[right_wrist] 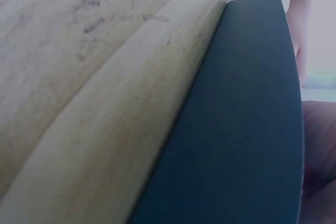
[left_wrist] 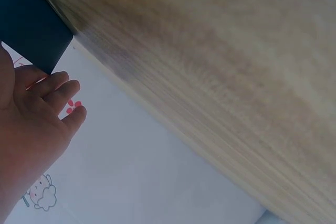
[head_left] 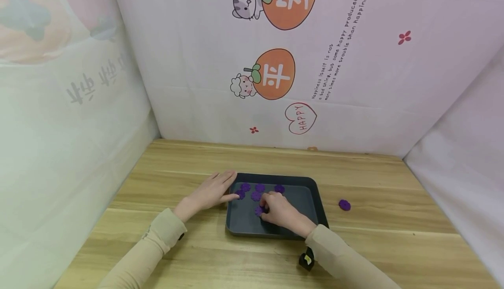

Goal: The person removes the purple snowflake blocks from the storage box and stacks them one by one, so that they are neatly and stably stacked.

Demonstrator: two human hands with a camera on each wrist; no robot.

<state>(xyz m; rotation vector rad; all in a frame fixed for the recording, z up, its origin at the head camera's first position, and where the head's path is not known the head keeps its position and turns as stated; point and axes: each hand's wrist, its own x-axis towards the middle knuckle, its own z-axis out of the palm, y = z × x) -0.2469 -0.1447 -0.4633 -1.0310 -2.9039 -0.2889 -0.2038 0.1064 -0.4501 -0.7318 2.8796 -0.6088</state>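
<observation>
A dark grey rectangular tray (head_left: 244, 228) lies on the table with several purple flower-shaped pieces (head_left: 256, 196) inside, mostly toward its far left. My left hand (head_left: 210, 191) rests on the tray's left rim, fingers extended, the thumb reaching over the inside; the left wrist view shows this hand (left_wrist: 39, 111) at the tray's corner. Over the tray's middle, my right hand (head_left: 280, 210) pinches a purple flower piece (head_left: 258, 211) between thumb and fingers, low near the tray floor. The tray wall (right_wrist: 231, 114) hides most of the right hand in the right wrist view.
Another purple flower piece (head_left: 344, 205) lies on the wooden table (head_left: 378, 245) right of the tray. A black strap-like item with a yellow mark (head_left: 306, 259) hangs under the right wrist. White printed cloth (head_left: 197, 61) encloses the table's back and sides.
</observation>
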